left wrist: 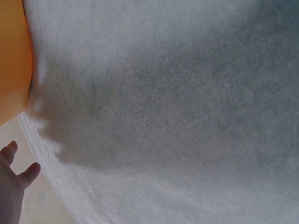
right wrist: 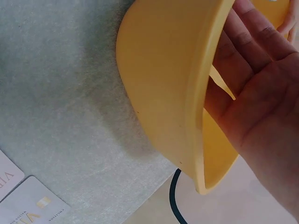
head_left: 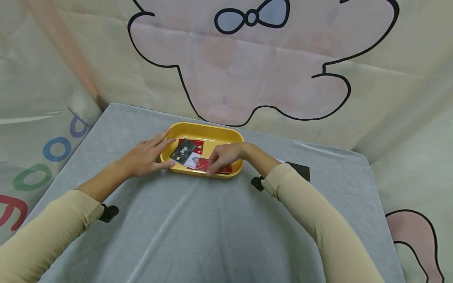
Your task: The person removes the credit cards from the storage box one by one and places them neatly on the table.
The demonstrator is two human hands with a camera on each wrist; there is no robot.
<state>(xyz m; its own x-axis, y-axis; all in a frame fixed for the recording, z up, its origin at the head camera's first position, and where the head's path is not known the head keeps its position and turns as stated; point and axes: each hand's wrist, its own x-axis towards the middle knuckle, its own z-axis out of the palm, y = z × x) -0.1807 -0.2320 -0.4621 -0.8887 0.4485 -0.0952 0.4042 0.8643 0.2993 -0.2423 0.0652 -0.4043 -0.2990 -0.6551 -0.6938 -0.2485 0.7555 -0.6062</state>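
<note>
A yellow tray (head_left: 203, 128) lies on the cloth with several cards in it. Among them are a black VIP card (head_left: 183, 151), a white card (head_left: 193, 160) and a red card (head_left: 199, 146). My left hand (head_left: 144, 158) is at the tray's left end, fingers spread along the rim. My right hand (head_left: 227, 155) reaches over the right end, thumb and fingers bent down over a lower red card (head_left: 203, 164). In the right wrist view the tray wall hides the fingertips, so I cannot tell whether they pinch a card.
To the right of the tray, partly behind the right forearm, a dark card (head_left: 300, 171) rests on the table. A silvery VIP card (right wrist: 35, 205) and a pale card (right wrist: 8, 175) lie there too. A grey-blue cloth (head_left: 198, 232) covers the table, and a printed curtain (head_left: 269, 78) hangs behind it.
</note>
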